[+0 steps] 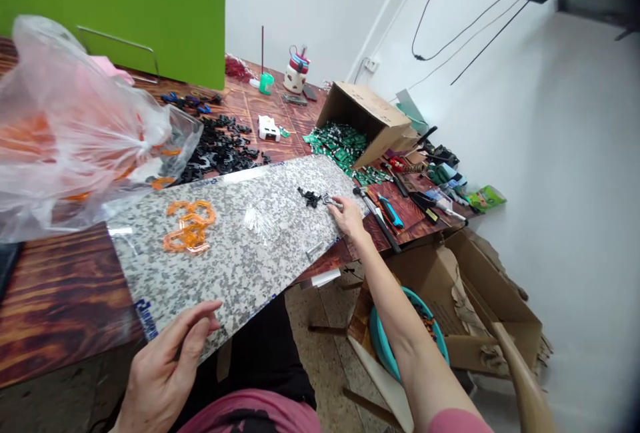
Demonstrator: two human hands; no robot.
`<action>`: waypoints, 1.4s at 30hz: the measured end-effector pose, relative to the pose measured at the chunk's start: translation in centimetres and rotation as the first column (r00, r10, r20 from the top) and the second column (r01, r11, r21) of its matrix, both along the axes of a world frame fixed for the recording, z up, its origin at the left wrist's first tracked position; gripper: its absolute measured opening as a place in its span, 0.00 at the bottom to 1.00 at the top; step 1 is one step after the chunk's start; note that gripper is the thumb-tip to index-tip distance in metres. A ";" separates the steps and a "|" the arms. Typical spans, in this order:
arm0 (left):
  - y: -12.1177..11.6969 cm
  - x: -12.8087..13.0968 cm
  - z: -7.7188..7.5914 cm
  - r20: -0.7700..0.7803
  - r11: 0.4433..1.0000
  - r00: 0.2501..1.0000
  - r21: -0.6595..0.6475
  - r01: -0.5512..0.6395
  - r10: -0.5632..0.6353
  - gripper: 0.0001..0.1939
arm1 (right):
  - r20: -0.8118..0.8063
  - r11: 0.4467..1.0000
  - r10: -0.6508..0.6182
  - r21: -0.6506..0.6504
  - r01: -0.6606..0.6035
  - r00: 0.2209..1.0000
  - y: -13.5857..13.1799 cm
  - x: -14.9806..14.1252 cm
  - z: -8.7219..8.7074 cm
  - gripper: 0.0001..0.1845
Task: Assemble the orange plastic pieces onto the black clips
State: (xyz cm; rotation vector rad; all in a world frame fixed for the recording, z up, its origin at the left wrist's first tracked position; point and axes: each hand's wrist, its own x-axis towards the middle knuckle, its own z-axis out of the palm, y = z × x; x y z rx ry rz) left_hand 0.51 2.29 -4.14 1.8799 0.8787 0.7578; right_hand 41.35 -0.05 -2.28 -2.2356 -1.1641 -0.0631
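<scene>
A wooden table with a dark, burnt-looking grain runs along a white wall, with a green panel standing at its far side. A cardboard box lies tipped at the table's far edge, spilling green circuit boards, and an open carton sits on the floor beyond the table's right edge, a teal basin beside it. A clear plastic bag of orange pieces crowds the left side, next to a heap of black plastic parts. Across the table lies a speckled laminate board, its near end jutting past the table edge over the person's lap – open room remains on it between the orange plastic pieces, a few clear pieces and the far corner. There, the right hand has its fingers together on a small silver piece, just beside a cluster of small black parts. The left hand hangs at the board's near edge, fingers apart, holding nothing.
</scene>
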 end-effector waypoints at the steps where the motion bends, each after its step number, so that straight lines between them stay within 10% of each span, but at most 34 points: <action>1: 0.0 0.0 0.0 0.015 1.000 1.000 -0.003 0.000 0.000 0.13 | -0.002 1.000 0.010 -0.015 -0.010 1.000 0.5 0.1 0.1 0.10; 10: 0.0 -0.2 0.5 0.090 0.969 0.996 -0.248 -0.003 0.026 0.15 | -0.091 0.943 0.332 0.045 -0.329 0.939 -1.1 -7.5 4.3 0.11; 18: 0.6 0.8 3.9 0.174 0.898 0.982 -0.415 0.143 -0.076 0.20 | -0.119 0.465 0.875 -0.065 -0.883 0.470 -2.3 -19.7 7.9 0.12; 24: 0.5 0.1 2.9 0.152 0.852 0.988 -0.519 0.061 0.022 0.21 | -0.178 0.386 0.902 -0.071 -0.920 0.393 -1.0 -20.7 7.0 0.13; 27: 0.4 0.0 3.1 0.146 0.804 0.983 -0.594 0.001 0.107 0.22 | -0.253 0.467 0.852 -0.028 -0.884 0.458 0.9 -19.4 6.4 0.12; 30: 0.3 0.0 3.5 0.147 0.762 0.967 -0.644 -0.067 0.210 0.25 | -0.192 0.778 0.595 -0.107 -0.619 0.780 3.7 -17.0 5.3 0.10; 32: 0.3 -0.1 3.4 0.160 0.772 0.957 -0.629 -0.091 0.243 0.24 | -0.117 0.890 0.414 -0.158 -0.428 0.903 5.6 -15.4 4.2 0.09; 42: 0.4 -0.8 2.6 0.182 0.841 0.950 -0.527 -0.124 0.255 0.18 | -0.102 0.904 0.281 -0.307 -0.299 0.954 7.6 -13.6 1.9 0.11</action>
